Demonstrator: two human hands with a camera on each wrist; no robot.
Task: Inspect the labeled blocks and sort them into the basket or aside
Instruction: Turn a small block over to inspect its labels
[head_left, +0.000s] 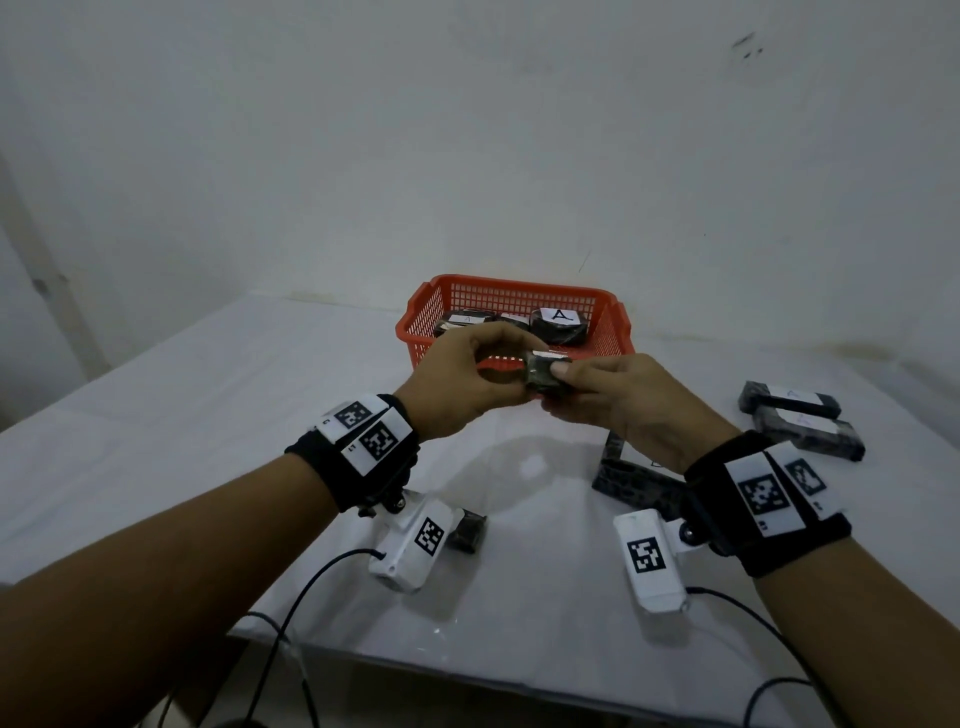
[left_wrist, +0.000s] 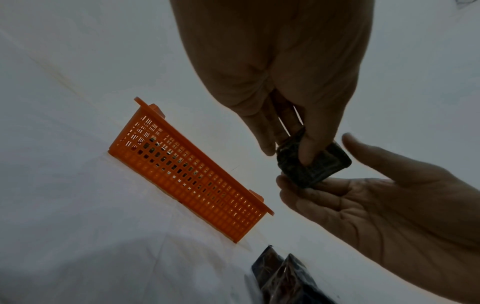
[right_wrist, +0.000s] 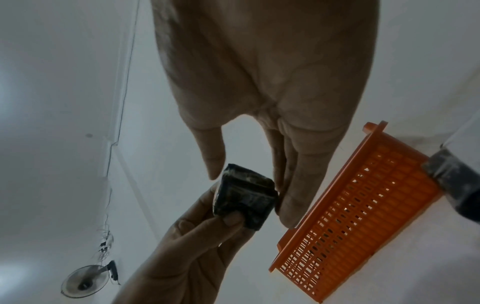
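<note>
One orange basket (head_left: 519, 296) sits on the worktop (head_left: 208, 395). Dark blocks number eight in sight: three in the basket (head_left: 560, 325), one held in the hands (head_left: 545, 375), two labelled at right (head_left: 789, 402), two nearer ones (head_left: 636, 480).

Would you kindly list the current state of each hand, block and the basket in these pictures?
left hand: pinches the held block.
right hand: pinches the same block.
held block: lifted above the table, in front of the basket.
basket: upright on the table, holding labeled blocks.
block marked A: lying inside the basket.
two blocks aside: lying on the table, right of the basket.
</note>
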